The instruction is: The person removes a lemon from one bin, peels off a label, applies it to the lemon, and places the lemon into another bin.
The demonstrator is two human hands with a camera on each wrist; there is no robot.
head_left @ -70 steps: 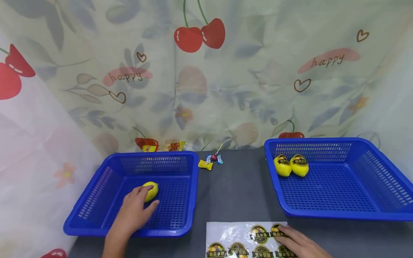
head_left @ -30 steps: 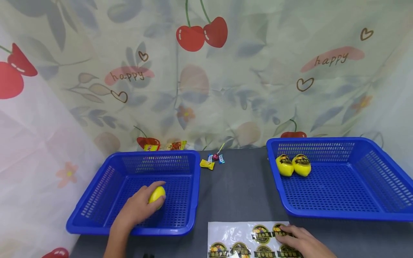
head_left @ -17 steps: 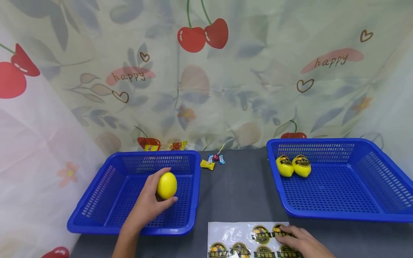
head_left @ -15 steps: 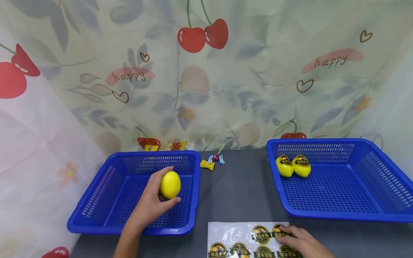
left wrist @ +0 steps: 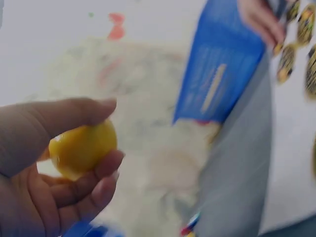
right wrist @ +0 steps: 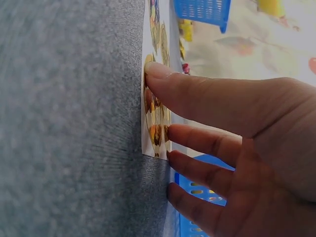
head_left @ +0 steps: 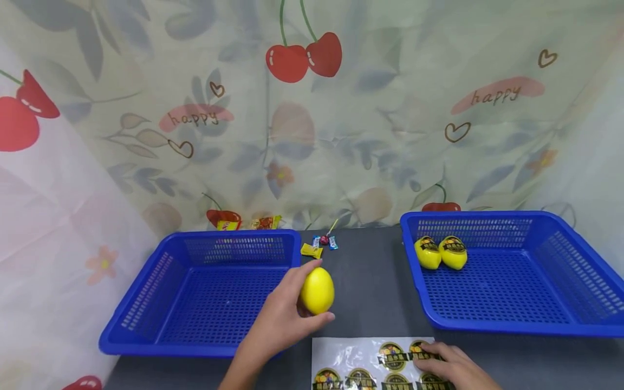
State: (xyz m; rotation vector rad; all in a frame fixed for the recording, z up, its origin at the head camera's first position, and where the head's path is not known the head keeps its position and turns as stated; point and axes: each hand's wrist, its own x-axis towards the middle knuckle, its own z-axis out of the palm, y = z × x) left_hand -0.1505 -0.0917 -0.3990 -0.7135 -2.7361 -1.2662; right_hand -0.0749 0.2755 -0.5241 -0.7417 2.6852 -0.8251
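Observation:
My left hand grips a smooth yellow lemon between thumb and fingers, over the right edge of the left blue basket. In the left wrist view, thumb and fingertips curl round the lemon. A white sheet of round black-and-gold stickers lies on the table just in front of it. My right hand rests on the sheet's right side. The right wrist view shows its fairly straight fingers, with the thumb touching a sticker near the sheet's edge.
The right blue basket holds two lemons with stickers on top. Small candies and a lollipop lie between the baskets at the back. A patterned cloth hangs behind the dark table.
My left hand took hold of the lemon in the left basket, lifted it and carried it right, past the basket's edge. My right hand has stayed on the sticker sheet.

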